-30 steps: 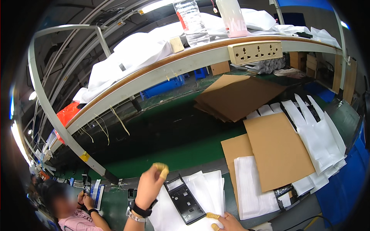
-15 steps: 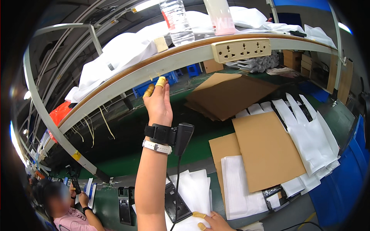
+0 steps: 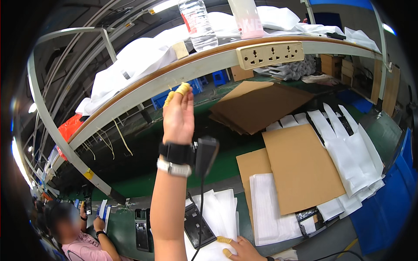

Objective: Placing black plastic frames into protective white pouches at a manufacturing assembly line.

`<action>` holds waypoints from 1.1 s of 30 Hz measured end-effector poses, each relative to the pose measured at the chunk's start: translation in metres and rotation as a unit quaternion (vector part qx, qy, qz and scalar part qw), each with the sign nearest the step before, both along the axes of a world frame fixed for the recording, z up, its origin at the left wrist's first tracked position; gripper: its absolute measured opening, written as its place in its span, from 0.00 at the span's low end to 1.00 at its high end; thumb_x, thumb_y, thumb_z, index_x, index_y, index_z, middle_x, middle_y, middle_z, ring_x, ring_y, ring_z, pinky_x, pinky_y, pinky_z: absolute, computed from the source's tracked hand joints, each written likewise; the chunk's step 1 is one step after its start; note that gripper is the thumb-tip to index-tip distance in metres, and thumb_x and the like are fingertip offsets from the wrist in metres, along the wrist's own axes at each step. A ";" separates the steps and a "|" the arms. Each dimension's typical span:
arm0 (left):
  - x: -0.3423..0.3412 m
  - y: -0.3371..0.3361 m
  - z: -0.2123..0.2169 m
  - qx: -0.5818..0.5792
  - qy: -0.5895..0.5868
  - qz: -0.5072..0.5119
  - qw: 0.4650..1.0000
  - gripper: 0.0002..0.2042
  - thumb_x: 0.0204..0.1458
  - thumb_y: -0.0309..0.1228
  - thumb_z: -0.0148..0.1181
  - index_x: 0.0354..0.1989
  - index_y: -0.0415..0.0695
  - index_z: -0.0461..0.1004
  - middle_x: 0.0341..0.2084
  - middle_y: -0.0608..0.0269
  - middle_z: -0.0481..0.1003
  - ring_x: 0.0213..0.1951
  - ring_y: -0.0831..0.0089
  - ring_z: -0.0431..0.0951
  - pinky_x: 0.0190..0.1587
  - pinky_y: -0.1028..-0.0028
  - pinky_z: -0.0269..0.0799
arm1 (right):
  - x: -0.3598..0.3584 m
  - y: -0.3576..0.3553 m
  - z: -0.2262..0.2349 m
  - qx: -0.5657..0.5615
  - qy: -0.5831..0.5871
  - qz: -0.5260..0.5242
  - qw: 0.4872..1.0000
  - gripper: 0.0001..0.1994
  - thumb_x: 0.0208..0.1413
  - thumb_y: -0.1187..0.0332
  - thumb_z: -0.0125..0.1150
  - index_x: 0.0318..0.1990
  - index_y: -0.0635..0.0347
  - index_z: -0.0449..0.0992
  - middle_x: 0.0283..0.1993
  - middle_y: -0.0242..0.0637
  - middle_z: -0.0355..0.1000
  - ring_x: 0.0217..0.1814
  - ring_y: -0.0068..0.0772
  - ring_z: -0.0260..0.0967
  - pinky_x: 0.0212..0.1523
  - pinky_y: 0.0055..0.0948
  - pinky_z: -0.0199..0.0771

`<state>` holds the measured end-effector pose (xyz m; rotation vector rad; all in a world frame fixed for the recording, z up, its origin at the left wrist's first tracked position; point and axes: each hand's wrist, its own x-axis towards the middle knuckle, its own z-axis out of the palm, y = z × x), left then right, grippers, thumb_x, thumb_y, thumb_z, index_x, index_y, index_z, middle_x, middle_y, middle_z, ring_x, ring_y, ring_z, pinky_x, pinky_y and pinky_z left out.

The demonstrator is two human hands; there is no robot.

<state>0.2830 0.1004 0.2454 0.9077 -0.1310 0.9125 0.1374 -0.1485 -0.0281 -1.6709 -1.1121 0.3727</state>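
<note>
Head view — left hand (image 3: 177, 116) raised to the shelf edge (image 3: 143, 87), capped fingers (image 3: 183, 89) loosely curled, holding nothing; right hand (image 3: 244, 251) below, fingers spread flat on white bags (image 3: 217, 217).

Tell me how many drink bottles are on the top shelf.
2: a clear water bottle above the raised left hand, and a pink-tinted bottle to its right. White bags may hide others.

Green workbench (image 3: 130, 182) (curved shelf (image 3: 143, 87) overhead)
</note>
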 end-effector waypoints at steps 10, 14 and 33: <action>-0.210 -0.138 -0.088 0.130 0.313 -0.111 0.934 0.33 0.39 0.17 0.66 0.52 0.42 0.53 0.32 0.49 0.75 0.39 0.60 0.78 0.47 0.62 0.74 | -0.002 0.002 -0.034 0.039 -0.069 -0.003 0.997 0.19 0.50 0.61 0.58 0.47 0.64 0.71 0.36 0.50 0.66 0.41 0.50 0.63 0.42 0.39 0.67; -0.240 -0.142 -0.108 0.038 0.306 -0.047 0.950 0.31 0.41 0.19 0.66 0.51 0.41 0.53 0.31 0.52 0.75 0.38 0.61 0.78 0.47 0.63 0.73 | 0.003 0.003 -0.009 0.011 -0.058 -0.039 0.998 0.23 0.47 0.63 0.62 0.51 0.62 0.69 0.50 0.53 0.58 0.53 0.54 0.55 0.55 0.42 0.58; -0.290 -0.125 -0.179 0.076 0.356 -0.061 0.929 0.24 0.47 0.17 0.58 0.49 0.38 0.52 0.39 0.46 0.74 0.46 0.66 0.74 0.54 0.68 0.67 | 0.007 0.015 0.080 0.128 0.261 0.167 0.942 0.23 0.49 0.79 0.60 0.45 0.56 0.51 0.40 0.35 0.59 0.46 0.29 0.68 0.44 0.30 0.66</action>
